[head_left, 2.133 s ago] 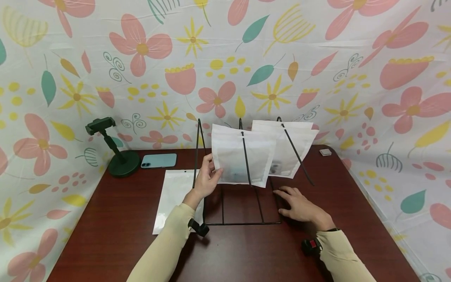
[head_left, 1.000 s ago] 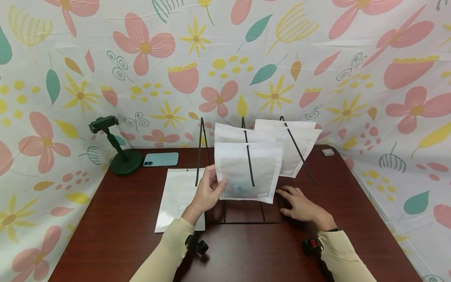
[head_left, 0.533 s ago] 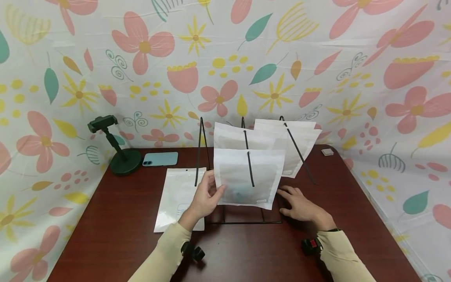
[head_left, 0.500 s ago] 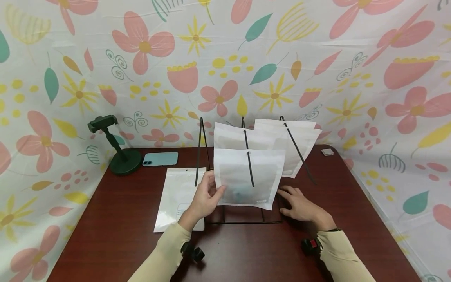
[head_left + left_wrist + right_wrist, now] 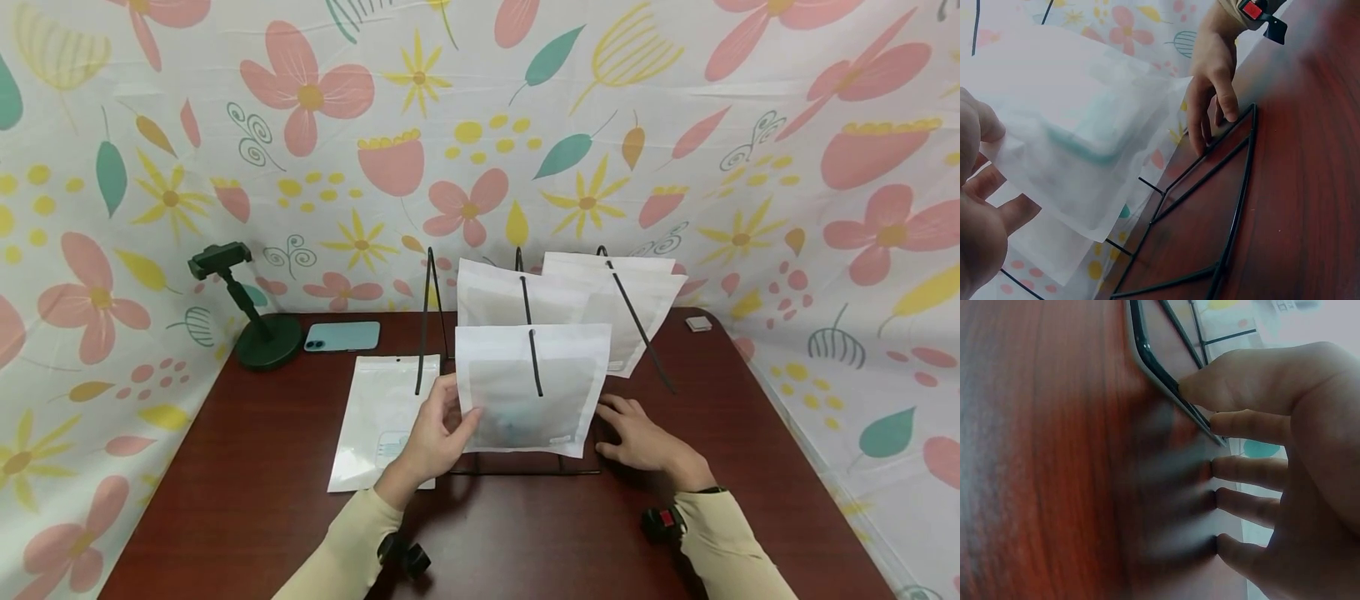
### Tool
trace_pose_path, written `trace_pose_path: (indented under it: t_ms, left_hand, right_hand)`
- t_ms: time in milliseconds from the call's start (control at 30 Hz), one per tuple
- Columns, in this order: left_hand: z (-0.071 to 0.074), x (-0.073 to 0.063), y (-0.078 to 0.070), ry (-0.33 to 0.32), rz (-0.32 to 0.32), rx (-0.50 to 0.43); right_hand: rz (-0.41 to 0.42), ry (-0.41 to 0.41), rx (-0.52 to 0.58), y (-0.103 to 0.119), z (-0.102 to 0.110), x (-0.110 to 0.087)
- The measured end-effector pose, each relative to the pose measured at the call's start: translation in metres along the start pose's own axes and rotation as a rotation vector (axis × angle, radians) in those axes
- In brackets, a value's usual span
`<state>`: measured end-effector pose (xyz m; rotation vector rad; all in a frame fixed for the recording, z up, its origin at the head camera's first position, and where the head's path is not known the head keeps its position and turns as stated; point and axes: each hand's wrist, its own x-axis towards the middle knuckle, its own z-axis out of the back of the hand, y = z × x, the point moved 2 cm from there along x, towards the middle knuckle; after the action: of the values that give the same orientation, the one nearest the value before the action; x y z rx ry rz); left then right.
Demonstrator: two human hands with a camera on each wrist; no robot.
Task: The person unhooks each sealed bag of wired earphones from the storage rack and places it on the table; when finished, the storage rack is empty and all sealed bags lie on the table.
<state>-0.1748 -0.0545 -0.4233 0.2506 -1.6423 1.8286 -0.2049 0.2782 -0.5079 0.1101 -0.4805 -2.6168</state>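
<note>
My left hand pinches the left edge of a white hang-hole pouch. The middle prong of a black wire display rack passes through that pouch's hole. Behind it, another white pouch hangs on the same prong, its lower part covered. My right hand rests by the rack's right base bar, thumb and forefinger touching the bar and fingers extended; the right wrist view shows this contact at the bar. A bluish-green patch shows faintly through the held pouch in the left wrist view.
White pouches hang on the right prong. The left prong carries none. A white pouch lies flat left of the rack. Behind it are a light blue phone and a dark green stand. A small white item sits back right.
My left hand has drawn the front pouch toward me and down along the middle prong, away from the pouch behind. The right hand stays at the rack's base.
</note>
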Motion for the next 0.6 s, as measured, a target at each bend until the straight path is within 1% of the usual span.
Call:
trace_pose_path:
  t_ms: [100,167,300,400,500,600]
  left_hand:
    - [0.0,-0.001,0.0,-0.001,-0.001,0.0]
    - [0.0,-0.002,0.0,0.0,-0.016,0.003]
    - [-0.001,-0.007,0.014,-0.004,-0.014,-0.008]
    - [-0.002,-0.011,0.025,-0.013,0.011,-0.006]
    - [-0.002,-0.013,0.027,-0.025,-0.001,0.0]
    - [-0.003,-0.015,0.025,-0.034,-0.013,-0.001]
  right_hand:
    - [-0.006,0.005,0.006,0.0,0.0,0.0]
    - [-0.005,0.004,0.005,-0.001,0.0,0.001]
    - [-0.01,0.005,0.009,-0.001,-0.001,0.0]
    - [-0.009,0.009,0.012,-0.003,-0.002,0.0]
    - [-0.008,0.012,0.013,-0.003,-0.002,0.0]
    - [-0.006,0.015,0.017,-0.004,-0.002,0.0]
